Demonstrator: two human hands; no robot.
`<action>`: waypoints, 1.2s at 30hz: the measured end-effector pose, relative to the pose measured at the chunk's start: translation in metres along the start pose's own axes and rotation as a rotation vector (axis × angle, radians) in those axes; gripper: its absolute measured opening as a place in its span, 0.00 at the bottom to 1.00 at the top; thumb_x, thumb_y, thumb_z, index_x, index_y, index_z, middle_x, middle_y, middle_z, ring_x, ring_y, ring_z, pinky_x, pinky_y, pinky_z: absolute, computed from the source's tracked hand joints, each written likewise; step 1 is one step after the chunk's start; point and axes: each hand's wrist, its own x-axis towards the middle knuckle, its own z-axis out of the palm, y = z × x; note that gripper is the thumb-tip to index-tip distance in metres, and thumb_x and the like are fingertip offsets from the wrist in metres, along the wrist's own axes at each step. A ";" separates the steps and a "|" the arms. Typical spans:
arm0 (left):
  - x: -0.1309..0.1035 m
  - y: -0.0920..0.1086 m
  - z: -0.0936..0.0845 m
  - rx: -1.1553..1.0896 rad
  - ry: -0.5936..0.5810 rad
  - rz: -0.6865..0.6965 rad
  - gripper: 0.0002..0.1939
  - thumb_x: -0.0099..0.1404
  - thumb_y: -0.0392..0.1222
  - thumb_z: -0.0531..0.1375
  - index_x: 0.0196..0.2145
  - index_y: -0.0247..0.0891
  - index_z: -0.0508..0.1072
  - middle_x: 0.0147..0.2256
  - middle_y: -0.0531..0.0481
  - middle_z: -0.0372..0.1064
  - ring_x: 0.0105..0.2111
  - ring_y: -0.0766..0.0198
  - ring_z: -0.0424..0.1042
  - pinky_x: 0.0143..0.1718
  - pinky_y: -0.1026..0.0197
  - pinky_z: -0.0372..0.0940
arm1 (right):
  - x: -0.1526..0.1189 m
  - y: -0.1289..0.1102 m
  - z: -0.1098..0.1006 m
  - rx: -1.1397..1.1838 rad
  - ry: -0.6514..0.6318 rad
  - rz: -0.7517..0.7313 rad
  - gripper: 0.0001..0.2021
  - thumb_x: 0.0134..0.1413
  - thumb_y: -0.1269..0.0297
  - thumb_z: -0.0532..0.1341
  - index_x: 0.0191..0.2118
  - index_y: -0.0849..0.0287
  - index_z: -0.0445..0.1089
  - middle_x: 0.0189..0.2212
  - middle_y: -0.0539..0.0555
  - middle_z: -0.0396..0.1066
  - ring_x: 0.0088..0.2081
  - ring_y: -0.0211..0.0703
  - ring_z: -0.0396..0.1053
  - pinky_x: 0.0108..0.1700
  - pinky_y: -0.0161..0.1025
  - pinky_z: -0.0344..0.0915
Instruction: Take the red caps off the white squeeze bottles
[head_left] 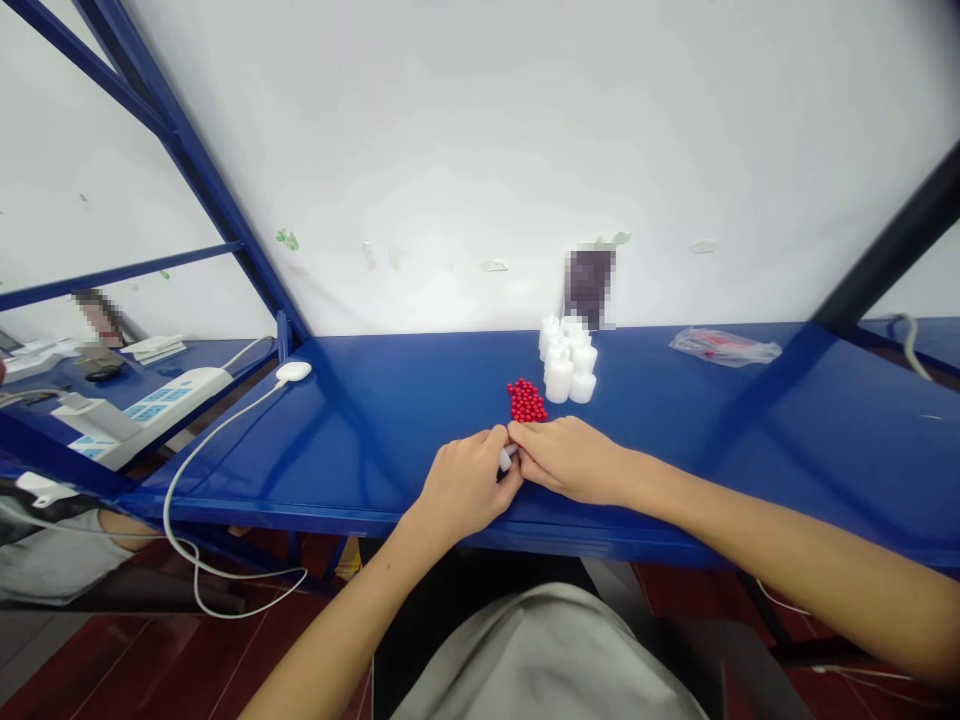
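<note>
My left hand (469, 482) is closed around a small white piece (505, 459), which shows between the two hands above the front of the blue table (360, 420). My right hand (568, 460) meets it from the right, its fingers pinched together at that piece; whatever its fingertips hold is too small to make out. Just beyond the hands lies a cluster of small red beads (527, 402). Behind the beads, slightly to the right, several white cylindrical pieces (559, 378) stand in a group.
A clear plastic bag (724, 347) with something red lies at the back right. At the left are a white round device (293, 371) with a hanging cable and a power strip (161, 405). Blue frame posts rise at the left. A person's sleeve (56, 550) shows far left.
</note>
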 end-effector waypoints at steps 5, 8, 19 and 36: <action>-0.002 0.003 -0.001 0.086 0.041 -0.004 0.03 0.63 0.41 0.54 0.35 0.40 0.64 0.31 0.51 0.72 0.28 0.58 0.71 0.26 0.59 0.54 | 0.000 -0.010 0.000 -0.041 0.008 0.060 0.08 0.63 0.65 0.49 0.35 0.60 0.63 0.30 0.54 0.73 0.27 0.42 0.67 0.27 0.38 0.45; -0.004 0.006 -0.002 0.135 0.095 -0.020 0.04 0.59 0.41 0.55 0.33 0.40 0.66 0.29 0.51 0.71 0.27 0.58 0.71 0.25 0.58 0.53 | 0.001 -0.016 -0.002 0.007 0.030 0.068 0.08 0.62 0.66 0.49 0.34 0.60 0.63 0.30 0.55 0.72 0.27 0.42 0.66 0.28 0.38 0.47; -0.007 0.004 0.001 0.144 0.350 0.130 0.04 0.56 0.41 0.57 0.27 0.39 0.67 0.22 0.54 0.68 0.22 0.63 0.67 0.25 0.58 0.54 | -0.002 -0.018 -0.011 0.129 0.020 -0.036 0.07 0.59 0.69 0.49 0.31 0.60 0.62 0.28 0.54 0.70 0.27 0.39 0.63 0.31 0.36 0.53; -0.005 0.004 -0.002 0.035 0.176 0.060 0.15 0.69 0.47 0.51 0.25 0.40 0.63 0.22 0.54 0.66 0.22 0.66 0.63 0.27 0.61 0.53 | -0.006 0.040 -0.018 0.122 0.288 0.123 0.12 0.67 0.66 0.44 0.38 0.58 0.63 0.32 0.55 0.68 0.30 0.43 0.63 0.34 0.39 0.57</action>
